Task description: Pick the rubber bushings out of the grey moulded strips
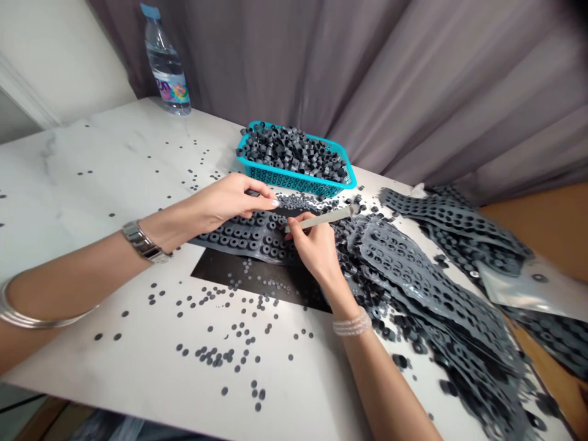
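Observation:
My right hand (316, 245) grips a pale, slim stick-shaped tool (331, 217), its lower end at a dark grey moulded rubber sheet (243, 236) with rows of ring-shaped pieces. At the sheet's far edge, my left hand (236, 199) has thumb and fingers pinched together; whatever lies between them is hidden. Under the sheet's near side shows a flat black plate (257, 278). Small dark discs (214, 355) lie scattered on the plate and table. Just behind the hands, a turquoise basket (294, 182) is heaped with short black rubber bushings (294, 150).
More moulded rubber sheets (408, 263) are piled on the right, loose bushings around them. A clear plastic bag (528, 288) lies beyond that pile. On the white table (68, 165), a water bottle (168, 67) stands at the back left, before a grey curtain (275, 55).

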A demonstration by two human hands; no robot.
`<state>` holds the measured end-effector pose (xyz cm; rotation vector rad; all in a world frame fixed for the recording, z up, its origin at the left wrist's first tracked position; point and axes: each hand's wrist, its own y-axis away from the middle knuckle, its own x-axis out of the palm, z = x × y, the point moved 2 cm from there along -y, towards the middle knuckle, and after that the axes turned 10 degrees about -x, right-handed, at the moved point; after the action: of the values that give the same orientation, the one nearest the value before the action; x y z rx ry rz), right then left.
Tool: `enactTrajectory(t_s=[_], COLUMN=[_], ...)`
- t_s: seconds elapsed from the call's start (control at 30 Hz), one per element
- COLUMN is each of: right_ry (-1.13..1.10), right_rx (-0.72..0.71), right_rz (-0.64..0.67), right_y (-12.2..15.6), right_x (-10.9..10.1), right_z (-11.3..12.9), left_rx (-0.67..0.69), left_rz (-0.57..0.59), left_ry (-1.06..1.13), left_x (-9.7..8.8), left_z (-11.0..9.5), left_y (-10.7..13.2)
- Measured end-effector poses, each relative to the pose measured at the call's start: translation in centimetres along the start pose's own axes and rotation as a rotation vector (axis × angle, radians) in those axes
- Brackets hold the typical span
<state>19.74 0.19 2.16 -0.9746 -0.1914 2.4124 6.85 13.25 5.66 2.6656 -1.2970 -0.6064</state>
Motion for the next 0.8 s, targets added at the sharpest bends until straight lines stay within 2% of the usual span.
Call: enactTrajectory(t_s=[0.13, 0.27, 0.4, 0.57, 0.8], right_ry=[-0.211, -0.287, -0.289, -0.303, -0.303], right_rx=[0.058, 0.072, 0.088, 0.1, 0.122], right_rz=[-0.134, -0.225, -0.235, -0.231, -0.203], right_y=[0.1, 0.1, 0.0, 0.0, 0.2], right_x=[-0.4, -1.1, -1.5, -1.3, -1.0], right_z=[-1.6, -2.2, -2.0, -2.0, -1.8], left_rx=[-0.216, -0.315, -0.322, -0.359, -0.414], left_rz=[0.194, 0.289, 0.335, 0.308, 0.328], left_ry=[0.497, 0.761, 0.852, 0.891, 0.948], left_x=[-0.3, 0.4, 1.0, 1.5, 2.3], left_z=[1.6, 1.9, 1.5, 1.4, 0.9], left_y=[-0.9, -1.0, -0.8, -0.7, -0.4])
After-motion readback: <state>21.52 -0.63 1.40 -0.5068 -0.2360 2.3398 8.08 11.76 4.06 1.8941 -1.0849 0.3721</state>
